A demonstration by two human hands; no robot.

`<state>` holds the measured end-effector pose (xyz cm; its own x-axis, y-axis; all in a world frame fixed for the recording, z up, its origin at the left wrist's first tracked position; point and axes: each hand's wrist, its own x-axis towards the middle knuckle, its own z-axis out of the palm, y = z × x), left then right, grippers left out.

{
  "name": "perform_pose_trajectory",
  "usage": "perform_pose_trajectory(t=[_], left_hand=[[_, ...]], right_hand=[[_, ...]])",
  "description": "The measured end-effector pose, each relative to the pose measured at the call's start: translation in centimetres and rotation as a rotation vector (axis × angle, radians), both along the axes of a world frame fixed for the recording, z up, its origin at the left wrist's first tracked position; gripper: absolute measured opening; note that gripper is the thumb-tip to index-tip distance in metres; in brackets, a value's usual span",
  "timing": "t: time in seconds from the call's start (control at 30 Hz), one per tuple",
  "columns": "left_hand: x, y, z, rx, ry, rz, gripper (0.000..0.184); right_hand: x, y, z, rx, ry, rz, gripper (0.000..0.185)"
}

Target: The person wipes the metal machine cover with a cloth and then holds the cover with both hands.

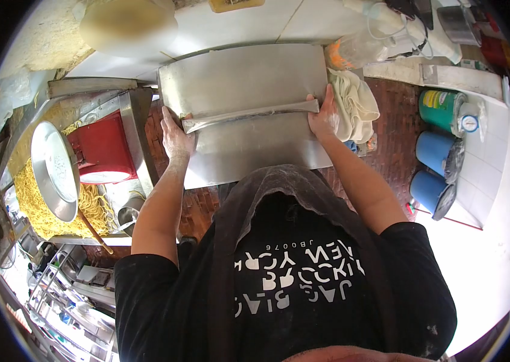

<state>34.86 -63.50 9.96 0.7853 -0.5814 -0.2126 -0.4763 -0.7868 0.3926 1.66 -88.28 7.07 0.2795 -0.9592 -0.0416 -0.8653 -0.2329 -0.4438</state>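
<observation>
A wide metal sheet-like surface [243,78] lies in front of my body, crossed by a long narrow metal bar or raised edge [255,114]. At the bar's left end is my left hand [176,137], dusted with white powder, its thumb on the near side and its fingers along the outer side. My right hand [325,116] holds the right end the same way, fingers pointing up. What lies under the metal is hidden. A cream cloth [354,102] is bunched beside my right hand.
Yellow noodles [35,199], a metal pan [56,172] and a red container [107,148] are at the left. Blue bins [433,151], a green container [439,108] and a small scale [470,123] stand at the right. A clear plastic jug [363,51] sits at the upper right.
</observation>
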Motion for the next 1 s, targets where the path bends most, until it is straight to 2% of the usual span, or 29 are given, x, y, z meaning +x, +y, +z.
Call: perform_pose_trajectory(t=[1.0], left_hand=[[-0.04, -0.11, 0.11, 0.002, 0.003, 0.003, 0.102]], right_hand=[[0.11, -0.15, 0.20, 0.093, 0.026, -0.037, 0.090]])
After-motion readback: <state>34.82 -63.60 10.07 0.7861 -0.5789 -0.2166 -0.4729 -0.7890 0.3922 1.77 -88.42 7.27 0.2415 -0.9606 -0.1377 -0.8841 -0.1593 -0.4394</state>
